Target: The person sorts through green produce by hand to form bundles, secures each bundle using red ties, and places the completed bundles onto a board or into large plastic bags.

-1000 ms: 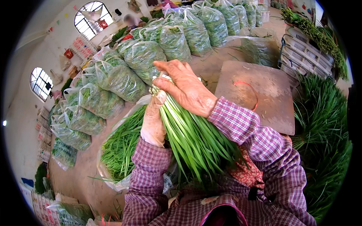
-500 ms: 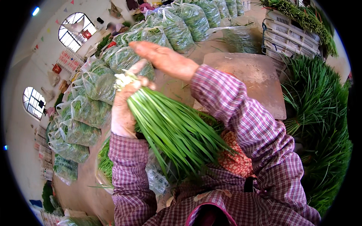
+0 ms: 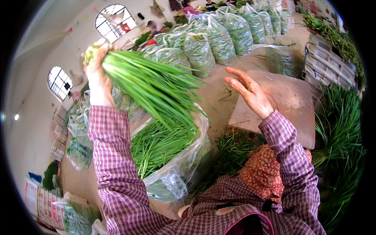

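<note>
A thick bunch of garlic chives (image 3: 147, 76) is gripped near its pale root end by my left hand (image 3: 98, 76), raised at the upper left. The green leaves fan out toward the right and hang above an open clear plastic bag (image 3: 172, 176). Inside that bag lie more cut chives (image 3: 162, 147). My right hand (image 3: 250, 92) is empty, with its fingers stretched out and apart, in the air over the near left part of a flat board (image 3: 282, 98).
Filled clear bags of greens (image 3: 229, 35) line the far side and the left. White crates (image 3: 333, 58) topped with green stalks stand at the far right. A large heap of long chives (image 3: 340, 129) lies along the right. Loose trimmings (image 3: 235, 149) lie beside the board. Other people sit far back.
My left hand has swung up and left with the chives, bringing the open bag into view beneath. My right hand has drawn away to the right. The view has also shifted.
</note>
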Available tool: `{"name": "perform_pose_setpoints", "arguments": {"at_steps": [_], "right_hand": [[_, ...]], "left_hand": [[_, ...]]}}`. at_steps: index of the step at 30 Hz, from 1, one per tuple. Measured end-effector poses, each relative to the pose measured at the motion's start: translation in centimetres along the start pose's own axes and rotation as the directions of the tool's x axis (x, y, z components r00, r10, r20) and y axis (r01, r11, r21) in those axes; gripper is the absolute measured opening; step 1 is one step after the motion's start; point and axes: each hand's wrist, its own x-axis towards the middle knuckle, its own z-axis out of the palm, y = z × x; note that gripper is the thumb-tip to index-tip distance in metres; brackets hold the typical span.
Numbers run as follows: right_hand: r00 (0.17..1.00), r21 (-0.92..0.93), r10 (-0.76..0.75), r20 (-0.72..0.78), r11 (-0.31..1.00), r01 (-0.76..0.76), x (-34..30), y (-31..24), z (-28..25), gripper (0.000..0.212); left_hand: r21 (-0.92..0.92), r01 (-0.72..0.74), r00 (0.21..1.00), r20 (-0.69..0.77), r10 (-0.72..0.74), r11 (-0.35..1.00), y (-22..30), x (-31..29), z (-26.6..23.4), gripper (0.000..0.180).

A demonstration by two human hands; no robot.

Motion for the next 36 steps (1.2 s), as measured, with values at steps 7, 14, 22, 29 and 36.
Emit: {"name": "perform_pose_setpoints", "arguments": {"at_steps": [7,14,22,29,36], "right_hand": [[0.996,-0.026,0.086,0.015,0.996,-0.085,-1.6,1.2,1.9,0.045],[0.954,-0.055,0.287,0.091,0.958,-0.283,-5.6,4.9,2.1,0.044],[0.873,-0.172,0.420,0.250,0.906,-0.387,-8.4,10.0,4.2,0.034],[0.766,-0.216,0.545,0.340,0.838,-0.501,-9.2,11.7,7.0,0.038],[0.808,-0.343,0.525,0.269,0.836,-0.429,-9.0,12.8,11.1,0.038]], "left_hand": [[0.422,-0.200,0.948,0.311,0.066,0.884,-1.4,-3.9,3.2,0.016],[0.629,-0.736,0.581,0.777,-0.243,0.251,-8.4,-25.0,6.1,0.018],[0.703,-0.578,0.557,0.711,-0.428,0.415,-12.2,-37.9,7.0,0.007],[0.713,-0.567,0.605,0.700,-0.378,0.413,-12.5,-38.5,7.1,0.009],[0.704,-0.573,0.627,0.706,-0.328,0.419,-12.9,-39.7,6.5,0.007]]}}
